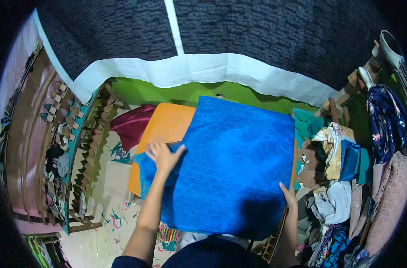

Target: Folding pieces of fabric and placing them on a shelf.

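Broad blue cloth (234,156) spread over the orange surface (167,120), between the left hand (164,156) and the right hand (290,194)!

And here's the layout: the cloth runs rightward from the left hand, whose grip is open, fingers fanned at the left edge, a smaller blue flap (145,172) beside it; the right hand sits nearer the body at the near-right edge, thumb showing, and whether that grip is closed I can't tell. Nearly square, this sheet, no clear long axis! Over left, a wooden rack (85,227) carries rows of brown wedge-shaped pieces (85,172). By the right forearm, a brown latticed thing (269,248), mostly hidden; container or not, I can't say. Jumbled fabrics (335,203) heap up beyond it.
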{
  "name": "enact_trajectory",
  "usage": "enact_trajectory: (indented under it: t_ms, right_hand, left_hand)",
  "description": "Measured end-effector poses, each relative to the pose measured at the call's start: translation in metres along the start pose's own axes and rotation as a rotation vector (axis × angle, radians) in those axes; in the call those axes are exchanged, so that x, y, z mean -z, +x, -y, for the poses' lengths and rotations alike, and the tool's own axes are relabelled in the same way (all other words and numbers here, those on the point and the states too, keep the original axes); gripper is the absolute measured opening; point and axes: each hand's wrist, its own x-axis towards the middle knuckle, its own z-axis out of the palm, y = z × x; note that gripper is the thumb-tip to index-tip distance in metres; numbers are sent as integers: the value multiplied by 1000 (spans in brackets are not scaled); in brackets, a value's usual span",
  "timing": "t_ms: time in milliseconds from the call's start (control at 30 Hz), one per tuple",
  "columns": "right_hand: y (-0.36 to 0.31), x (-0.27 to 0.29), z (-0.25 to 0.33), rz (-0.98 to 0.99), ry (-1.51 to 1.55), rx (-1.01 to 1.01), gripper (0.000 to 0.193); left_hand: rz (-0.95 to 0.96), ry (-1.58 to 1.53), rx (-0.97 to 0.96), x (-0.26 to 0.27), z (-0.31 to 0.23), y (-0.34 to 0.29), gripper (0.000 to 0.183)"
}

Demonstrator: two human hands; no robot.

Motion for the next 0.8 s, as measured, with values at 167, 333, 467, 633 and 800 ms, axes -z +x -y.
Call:
enact_trajectory:
  t_ms: [167,333,467,633,800]
  right_hand:
    - [-51,3,-12,72,380,-307,45]
    - [-40,-8,-7,73,377,-340,47]
    - [-38,-6,-15,118,451,-392,51]
    - [-42,-8,-13,115,526,-398,51]
    - [-45,14,-50,140,500,-381,46]
  left_hand:
    - [372,-174,367,-13,76,-63,124]
    - [648,-348,195,-15,51,-61,122]
    - [471,-175,128,0,32,-68,118]
    - [502,-255,204,7,50,-60,117]
    - [78,105,-206,25,52,-62,116]
